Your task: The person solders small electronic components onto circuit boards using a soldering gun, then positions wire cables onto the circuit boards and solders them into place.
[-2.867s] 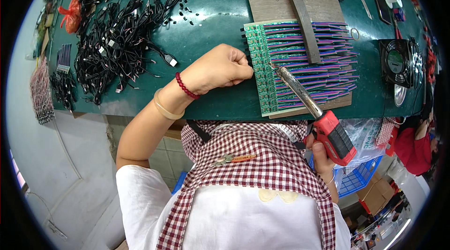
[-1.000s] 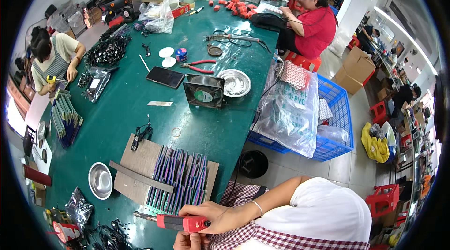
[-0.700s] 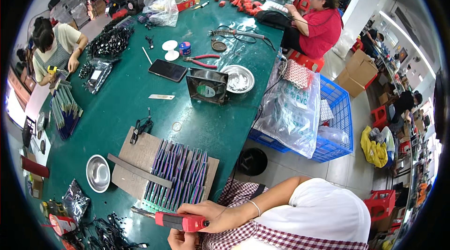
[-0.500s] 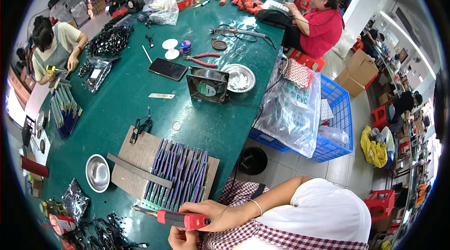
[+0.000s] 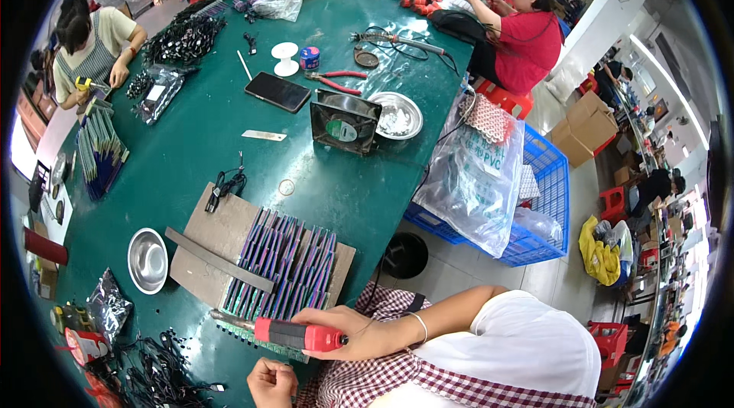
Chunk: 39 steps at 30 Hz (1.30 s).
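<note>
My right hand point(image 5: 355, 329) grips a red and black soldering gun point(image 5: 300, 334), its metal tip pointing left over the near edge of a row of narrow circuit boards point(image 5: 289, 255). These purple and green strips lie side by side on a brown board point(image 5: 200, 236), with a flat grey bar point(image 5: 219, 259) across their left part. Below the gun, my left hand point(image 5: 271, 382) is closed with curled fingers; whether something small is in them is hidden. Part of a green board edge shows beneath the gun.
Left of the brown board stand a metal bowl point(image 5: 147, 260) and black cables point(image 5: 160, 370). Beyond are a small fan point(image 5: 344, 123), a phone point(image 5: 277, 92), red pliers point(image 5: 340, 81) and a metal dish point(image 5: 399, 115). A blue crate point(image 5: 547, 201) stands right of the table. Two co-workers sit nearby.
My left hand has moved left, away from beneath the soldering gun and my right hand. The gun stays in my right hand near the boards. The whole view has shifted slightly.
</note>
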Tool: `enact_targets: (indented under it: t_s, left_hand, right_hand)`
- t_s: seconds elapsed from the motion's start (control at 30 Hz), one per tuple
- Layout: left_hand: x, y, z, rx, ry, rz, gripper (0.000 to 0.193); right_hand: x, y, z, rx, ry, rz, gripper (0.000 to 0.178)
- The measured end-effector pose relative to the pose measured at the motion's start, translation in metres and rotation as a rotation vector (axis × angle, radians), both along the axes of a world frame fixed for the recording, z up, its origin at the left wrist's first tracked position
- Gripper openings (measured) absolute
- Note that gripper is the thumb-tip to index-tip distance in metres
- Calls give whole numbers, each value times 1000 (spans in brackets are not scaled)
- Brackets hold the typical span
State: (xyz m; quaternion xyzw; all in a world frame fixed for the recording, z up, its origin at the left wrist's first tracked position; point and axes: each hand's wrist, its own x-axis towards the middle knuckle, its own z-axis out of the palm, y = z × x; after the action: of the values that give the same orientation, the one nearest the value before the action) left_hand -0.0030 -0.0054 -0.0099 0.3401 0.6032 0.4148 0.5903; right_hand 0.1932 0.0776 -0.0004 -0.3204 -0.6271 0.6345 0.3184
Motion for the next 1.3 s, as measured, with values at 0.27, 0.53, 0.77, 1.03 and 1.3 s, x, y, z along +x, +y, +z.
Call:
enact_targets:
  t_s: [0.27, 0.53, 0.77, 1.03, 1.3]
  left_hand:
    - [-14, 8, -10, -104, -59, -14, 10]
    - [-29, -3, -20, -178, -84, 16, 11]
    - [-33, 17, -36, -170, -87, -46, 13]
    - [-37, 25, -44, -212, -202, -49, 8]
    - [-43, 22, -42, -197, -183, -13, 11]
  right_hand:
    - [39, 5, 0, 55, -99, -85, 41]
    - [47, -17, -15, -133, -145, 10, 48]
    - [69, -22, -27, -124, -142, -101, 32]
    - [86, -26, -36, -236, -125, -65, 19]
    - [83, -35, -42, -168, -206, -39, 18]
